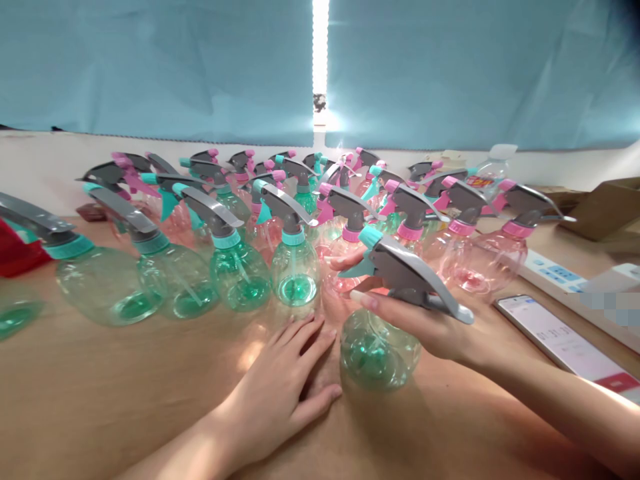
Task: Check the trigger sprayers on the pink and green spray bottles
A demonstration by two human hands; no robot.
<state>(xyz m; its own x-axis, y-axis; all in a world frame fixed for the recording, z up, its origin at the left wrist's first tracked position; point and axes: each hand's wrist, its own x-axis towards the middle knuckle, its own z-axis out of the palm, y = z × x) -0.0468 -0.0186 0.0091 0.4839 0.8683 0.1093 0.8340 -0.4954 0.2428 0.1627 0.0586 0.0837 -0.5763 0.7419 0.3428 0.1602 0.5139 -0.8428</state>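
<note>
Fingers of my right hand (425, 320) wrap round the neck of a green spray bottle (380, 353), just under its grey and teal trigger head. The bottle is upright, near the front of the wooden table (165, 393). To its left, my left hand (295, 373) lies flat on the table, fingers spread, holding nothing. Right beyond its fingertips stands another green spray bottle (295, 273). A row of green bottles runs off to the left, with a darker green bottle (240, 277) among them. Pink spray bottles (470, 267) stand behind my right hand.
Several more pink and green spray bottles crowd the back of the table. At right lie a phone (555, 333), a white box (555, 273) and a brown cardboard box (605, 207). A red object (23, 247) sits at far left. Blue curtains (160, 67) hang behind.
</note>
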